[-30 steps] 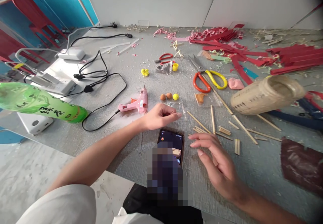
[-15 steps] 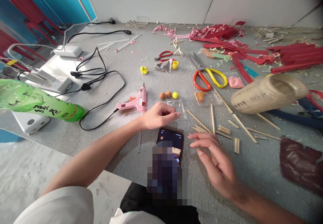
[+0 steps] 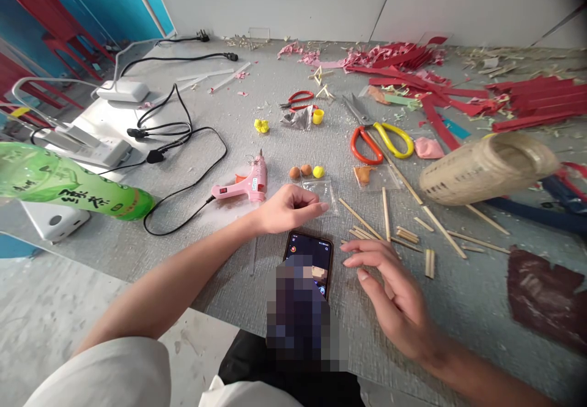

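Hands | left hand (image 3: 288, 208) curled | right hand (image 3: 389, 285) open, beside phone (image 3: 309, 251)

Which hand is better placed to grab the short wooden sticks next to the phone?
Right. The right hand lies open, fingers beside the sticks; the left hand is curled farther away, by the clear bag.

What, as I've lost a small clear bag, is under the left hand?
A clear bag shows, partly under the fingers of the left hand. Whether the curled palm covers anything else cannot be seen.
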{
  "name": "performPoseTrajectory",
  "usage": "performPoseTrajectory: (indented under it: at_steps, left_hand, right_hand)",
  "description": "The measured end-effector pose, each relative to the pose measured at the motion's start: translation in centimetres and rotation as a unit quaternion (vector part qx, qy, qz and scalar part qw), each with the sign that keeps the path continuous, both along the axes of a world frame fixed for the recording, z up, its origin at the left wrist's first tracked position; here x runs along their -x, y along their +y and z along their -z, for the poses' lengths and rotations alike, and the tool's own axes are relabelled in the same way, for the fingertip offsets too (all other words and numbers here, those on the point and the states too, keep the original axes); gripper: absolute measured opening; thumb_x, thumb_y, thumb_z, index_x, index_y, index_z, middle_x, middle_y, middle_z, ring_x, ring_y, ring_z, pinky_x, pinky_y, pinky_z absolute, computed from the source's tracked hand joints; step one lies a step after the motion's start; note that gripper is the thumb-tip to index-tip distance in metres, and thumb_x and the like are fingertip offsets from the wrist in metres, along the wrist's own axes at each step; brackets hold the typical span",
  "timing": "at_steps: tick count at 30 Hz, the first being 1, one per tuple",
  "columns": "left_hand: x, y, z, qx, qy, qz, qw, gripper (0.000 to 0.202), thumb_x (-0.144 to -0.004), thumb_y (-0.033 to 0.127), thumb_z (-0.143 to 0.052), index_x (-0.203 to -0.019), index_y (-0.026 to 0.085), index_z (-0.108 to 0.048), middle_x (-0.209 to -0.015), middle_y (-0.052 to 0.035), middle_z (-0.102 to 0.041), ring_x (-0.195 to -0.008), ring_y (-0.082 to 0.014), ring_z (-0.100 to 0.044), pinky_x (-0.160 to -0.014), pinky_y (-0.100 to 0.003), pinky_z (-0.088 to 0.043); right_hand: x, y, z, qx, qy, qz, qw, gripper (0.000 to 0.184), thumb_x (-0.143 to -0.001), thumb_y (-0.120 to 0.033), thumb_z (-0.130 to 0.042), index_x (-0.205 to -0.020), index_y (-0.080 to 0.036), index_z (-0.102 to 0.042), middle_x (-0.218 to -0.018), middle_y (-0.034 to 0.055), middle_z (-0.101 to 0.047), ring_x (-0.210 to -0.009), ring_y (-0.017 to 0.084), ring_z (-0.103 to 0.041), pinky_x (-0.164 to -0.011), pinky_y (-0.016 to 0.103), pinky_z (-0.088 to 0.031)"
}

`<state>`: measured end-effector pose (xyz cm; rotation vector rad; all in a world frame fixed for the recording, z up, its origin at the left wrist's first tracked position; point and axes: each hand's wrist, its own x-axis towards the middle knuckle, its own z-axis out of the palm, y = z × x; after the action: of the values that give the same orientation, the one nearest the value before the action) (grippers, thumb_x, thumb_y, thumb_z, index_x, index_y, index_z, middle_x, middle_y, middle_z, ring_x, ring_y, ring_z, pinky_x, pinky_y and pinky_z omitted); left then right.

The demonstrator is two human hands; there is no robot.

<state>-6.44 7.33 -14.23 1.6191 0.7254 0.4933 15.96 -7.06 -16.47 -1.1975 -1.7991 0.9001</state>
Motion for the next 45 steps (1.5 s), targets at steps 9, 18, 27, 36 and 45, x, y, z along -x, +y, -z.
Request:
performPoseTrajectory:
  at_steps: [9, 18, 27, 36, 45]
  left_hand:
    - [0.03, 0.00, 0.07, 0.001, 0.005, -0.001, 1.000, 0.048, -0.096, 0.039, -0.053, -0.058, 0.020, -0.030, -0.058, 0.0069, -0.023, -0.055, -0.0057, -0.019, -0.051, -0.025, -0.017]
    - [0.04, 0.02, 0.15, -0.002, 0.001, -0.002, 1.000, 0.049, -0.096, 0.040, -0.054, -0.058, 0.020, -0.031, -0.058, 0.0071, -0.023, -0.055, -0.0057, -0.020, -0.051, -0.025, -0.017]
    - [0.01, 0.03, 0.22, -0.001, 0.001, -0.003, 1.000, 0.050, -0.095, 0.041, -0.054, -0.058, 0.020, -0.030, -0.057, 0.0071, -0.023, -0.055, -0.0058, -0.019, -0.050, -0.025, -0.017]
    - [-0.06, 0.10, 0.19, -0.005, 0.007, -0.003, 1.000, 0.049, -0.096, 0.040, -0.053, -0.058, 0.020, -0.030, -0.058, 0.0070, -0.023, -0.055, -0.0058, -0.020, -0.051, -0.025, -0.017]
    - [-0.02, 0.03, 0.09, -0.007, 0.010, -0.005, 1.000, 0.049, -0.096, 0.041, -0.053, -0.058, 0.019, -0.030, -0.058, 0.0068, -0.023, -0.055, -0.0057, -0.019, -0.051, -0.025, -0.017]
  right_hand:
    - [-0.05, -0.06, -0.06, -0.001, 0.000, 0.000, 1.000, 0.020, -0.101, -0.017, -0.048, -0.111, -0.028, -0.062, -0.126, 0.0043, -0.061, -0.124, 0.022, -0.054, -0.105, 0.042, -0.041]
    - [0.02, 0.04, -0.19, -0.004, 0.005, -0.003, 1.000, 0.020, -0.101, -0.016, -0.047, -0.111, -0.027, -0.061, -0.125, 0.0036, -0.061, -0.123, 0.020, -0.054, -0.105, 0.041, -0.041]
    - [0.00, -0.06, -0.10, 0.001, 0.008, 0.001, 1.000, 0.021, -0.102, -0.017, -0.046, -0.110, -0.027, -0.062, -0.125, 0.0045, -0.061, -0.123, 0.021, -0.054, -0.105, 0.043, -0.041]
    - [-0.01, 0.02, -0.19, -0.001, 0.002, 0.001, 1.000, 0.019, -0.102, -0.018, -0.047, -0.110, -0.028, -0.062, -0.124, 0.0041, -0.062, -0.123, 0.021, -0.055, -0.104, 0.043, -0.042]
    - [0.08, 0.06, 0.00, 0.007, 0.005, 0.004, 1.000, 0.019, -0.102, -0.018, -0.047, -0.110, -0.028, -0.062, -0.124, 0.0049, -0.062, -0.122, 0.023, -0.055, -0.104, 0.045, -0.042]
